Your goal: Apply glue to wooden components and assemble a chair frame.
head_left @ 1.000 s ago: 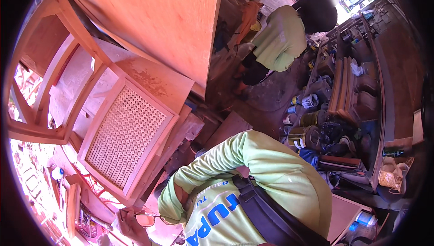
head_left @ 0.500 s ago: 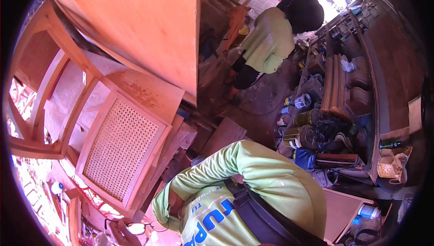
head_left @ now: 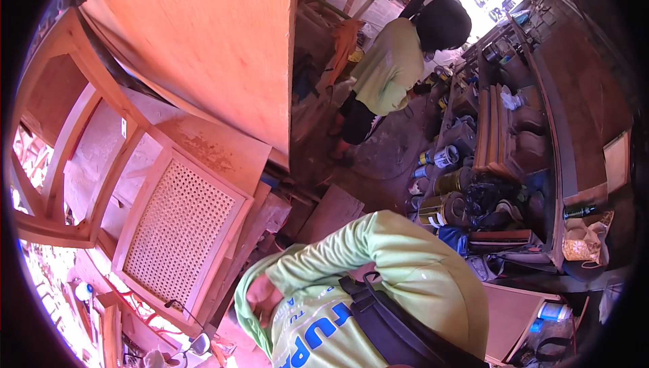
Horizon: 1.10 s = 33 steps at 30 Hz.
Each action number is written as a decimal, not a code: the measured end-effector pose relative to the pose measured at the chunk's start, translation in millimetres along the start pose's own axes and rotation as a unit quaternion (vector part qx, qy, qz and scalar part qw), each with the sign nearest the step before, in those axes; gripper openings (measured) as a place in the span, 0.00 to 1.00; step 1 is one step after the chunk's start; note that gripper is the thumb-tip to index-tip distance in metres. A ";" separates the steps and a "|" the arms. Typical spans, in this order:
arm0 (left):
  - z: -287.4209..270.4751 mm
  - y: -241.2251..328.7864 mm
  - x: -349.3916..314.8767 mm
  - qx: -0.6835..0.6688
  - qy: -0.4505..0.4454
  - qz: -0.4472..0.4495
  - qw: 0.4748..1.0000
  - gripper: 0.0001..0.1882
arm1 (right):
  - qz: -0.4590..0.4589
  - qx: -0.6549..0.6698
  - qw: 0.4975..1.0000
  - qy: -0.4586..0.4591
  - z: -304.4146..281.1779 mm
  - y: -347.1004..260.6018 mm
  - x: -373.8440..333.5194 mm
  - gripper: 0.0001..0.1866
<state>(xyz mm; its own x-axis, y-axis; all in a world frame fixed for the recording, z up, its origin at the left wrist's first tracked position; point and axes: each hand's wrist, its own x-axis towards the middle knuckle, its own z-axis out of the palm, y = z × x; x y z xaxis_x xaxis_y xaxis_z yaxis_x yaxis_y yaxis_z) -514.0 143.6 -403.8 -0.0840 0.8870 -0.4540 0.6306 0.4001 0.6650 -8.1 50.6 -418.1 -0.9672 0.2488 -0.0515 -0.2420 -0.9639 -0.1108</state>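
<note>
Shirt, light green and long-sleeved, fills the lower middle of my feed — worn by the person whose view I share. Left of it I see a woven cane panel; farther off, a co-worker bends forward. A black strap slants across the shirt front. Of the hands, the right hand sits among bunched folds, partly covered — I cannot tell whether it pinches cloth; the left hand I cannot see. Eyeglasses show near the lower edge.
</note>
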 end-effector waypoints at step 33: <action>126.0 354.6 -268.9 -0.270 0.307 0.416 0.812 0.13 | -0.466 -0.472 0.740 0.110 245.1 -89.1 -71.5 0.10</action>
<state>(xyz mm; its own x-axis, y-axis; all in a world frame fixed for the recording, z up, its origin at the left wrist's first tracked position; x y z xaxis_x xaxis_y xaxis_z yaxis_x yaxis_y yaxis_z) -170.5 18.0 -120.7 -0.2761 0.7829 0.5575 0.2500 -0.5016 0.8282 63.7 95.4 -161.4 -0.3531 0.8734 0.3354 -0.5347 0.1058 -0.8384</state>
